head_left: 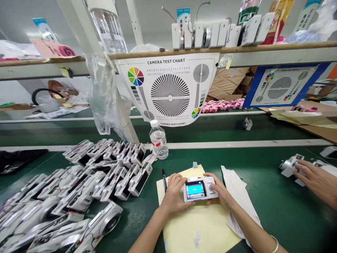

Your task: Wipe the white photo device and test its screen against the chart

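A white compact digital camera (186,196) is held between both hands above a yellow paper sheet (181,228), its lit blue screen facing me. My left hand (172,195) grips the camera's left end, fingers along the top edge and thumb below. My right hand (221,191) is closed round the other end, its thumb on the buttons beside the screen. The text on the screen is too small to read. A black pen (164,180) lies just beyond my left hand, and a white cloth or paper (240,200) lies beside my right forearm.
Rows of partly assembled white cameras (105,182) cover the left of the green table. A water bottle (158,140) stands behind the paper. A camera test chart (170,93) hangs ahead under a shelf (163,53). At right, another person's hand (313,177) touches a camera (291,165).
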The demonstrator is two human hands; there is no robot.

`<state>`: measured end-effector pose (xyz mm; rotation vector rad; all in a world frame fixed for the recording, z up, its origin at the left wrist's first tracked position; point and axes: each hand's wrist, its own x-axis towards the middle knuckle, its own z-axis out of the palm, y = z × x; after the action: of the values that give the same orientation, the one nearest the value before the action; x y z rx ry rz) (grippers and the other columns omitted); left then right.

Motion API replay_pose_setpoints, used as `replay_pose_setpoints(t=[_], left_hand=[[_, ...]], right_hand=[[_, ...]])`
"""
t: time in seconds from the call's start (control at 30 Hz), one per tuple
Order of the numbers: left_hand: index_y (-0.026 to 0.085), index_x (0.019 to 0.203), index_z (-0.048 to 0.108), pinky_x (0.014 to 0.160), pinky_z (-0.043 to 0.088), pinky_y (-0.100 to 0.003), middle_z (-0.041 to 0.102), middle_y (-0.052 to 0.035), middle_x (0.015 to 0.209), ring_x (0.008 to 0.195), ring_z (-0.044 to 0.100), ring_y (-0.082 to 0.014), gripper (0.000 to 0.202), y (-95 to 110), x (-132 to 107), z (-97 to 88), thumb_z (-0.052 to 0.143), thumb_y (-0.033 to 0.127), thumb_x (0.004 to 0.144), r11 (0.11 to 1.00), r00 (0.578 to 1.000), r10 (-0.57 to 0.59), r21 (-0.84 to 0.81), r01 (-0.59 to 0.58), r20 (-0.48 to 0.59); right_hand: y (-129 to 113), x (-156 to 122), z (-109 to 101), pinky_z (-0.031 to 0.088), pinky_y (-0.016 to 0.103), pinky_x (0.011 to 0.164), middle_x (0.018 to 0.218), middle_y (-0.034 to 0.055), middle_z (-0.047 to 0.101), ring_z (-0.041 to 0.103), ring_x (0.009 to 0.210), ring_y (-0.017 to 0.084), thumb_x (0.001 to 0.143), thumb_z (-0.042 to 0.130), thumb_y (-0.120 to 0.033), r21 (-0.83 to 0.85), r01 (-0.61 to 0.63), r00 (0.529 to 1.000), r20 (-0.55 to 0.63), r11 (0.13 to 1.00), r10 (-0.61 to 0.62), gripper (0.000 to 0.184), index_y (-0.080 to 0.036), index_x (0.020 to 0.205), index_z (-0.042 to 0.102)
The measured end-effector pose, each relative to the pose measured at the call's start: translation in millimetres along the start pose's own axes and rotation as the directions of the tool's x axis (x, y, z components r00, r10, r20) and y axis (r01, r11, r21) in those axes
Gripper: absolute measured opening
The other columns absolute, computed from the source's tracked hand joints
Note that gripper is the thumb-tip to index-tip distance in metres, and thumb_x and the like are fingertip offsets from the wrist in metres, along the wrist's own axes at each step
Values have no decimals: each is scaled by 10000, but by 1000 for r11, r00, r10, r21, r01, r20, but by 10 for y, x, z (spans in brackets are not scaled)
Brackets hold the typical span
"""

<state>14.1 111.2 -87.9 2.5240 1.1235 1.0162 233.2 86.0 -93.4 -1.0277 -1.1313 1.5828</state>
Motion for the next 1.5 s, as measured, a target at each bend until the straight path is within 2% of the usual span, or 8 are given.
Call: replay_pose_setpoints(t=[0.27,0.5,0.7,0.83,1.0,1.13,1.3,1.5], left_hand=[[172,1048,496,914,369,-544,597,-92,936,963,525,-299,632,5,-1,2,773,406,530,1000,1000,21,11,-21,-12],[172,1027,507,926,371,-544,596,-93,939,969,529,-300,630,16,2,5,787,381,503,999,1000,15,43,-14,-20],[186,1049,518,948,351,-545,605,-92,952,1000,525,-304,612,10,-3,12,762,395,528,1000,1000,-1,6,1,-17],[180,1017,543,947,356,-545,613,-87,940,980,540,-304,619,-5,4,3,773,423,496,997,998,-49,-68,47,-37],[173,953,549,799,470,-446,603,-96,942,919,568,-278,550,-37,20,-53,720,505,550,983,984,-151,-116,140,-92],[180,885,557,745,485,-419,604,-78,882,847,576,-257,512,-24,28,-64,705,532,545,973,976,-193,-149,177,-98],[174,844,568,708,486,-431,606,-73,835,788,570,-249,472,5,33,-46,673,541,567,964,971,-220,-172,202,-93],[177,833,579,732,478,-432,610,-68,836,810,574,-251,465,6,35,-51,681,537,557,957,968,-240,-187,223,-78]], right_hand=[[108,76,-31,525,267,429,1035,50,558,620,686,179,800,518,-466,-26,26,1000,-2,999,-26,415,-267,1149,416],[108,77,-23,531,259,424,908,23,544,606,680,166,825,453,-563,5,32,999,-20,999,-31,401,-260,1088,456],[146,87,-37,532,276,418,956,45,563,601,644,162,807,470,-579,16,31,999,-22,999,-31,430,-250,1084,469],[111,75,-23,533,266,441,987,49,554,606,671,163,785,524,-544,72,7,1000,-9,997,-7,469,-265,1150,431],[52,52,26,540,254,534,1184,71,504,603,843,188,670,673,-400,309,5,995,90,951,-34,727,-323,1299,316],[59,51,45,538,267,590,1199,84,498,588,890,193,674,683,-326,288,17,994,96,957,-47,763,-312,1336,303],[78,64,40,527,277,610,1220,87,491,588,877,190,672,686,-360,265,28,994,96,964,-55,765,-309,1336,310],[83,75,41,530,294,620,1218,87,487,583,881,198,663,692,-398,243,48,994,79,969,-69,796,-300,1347,297]])
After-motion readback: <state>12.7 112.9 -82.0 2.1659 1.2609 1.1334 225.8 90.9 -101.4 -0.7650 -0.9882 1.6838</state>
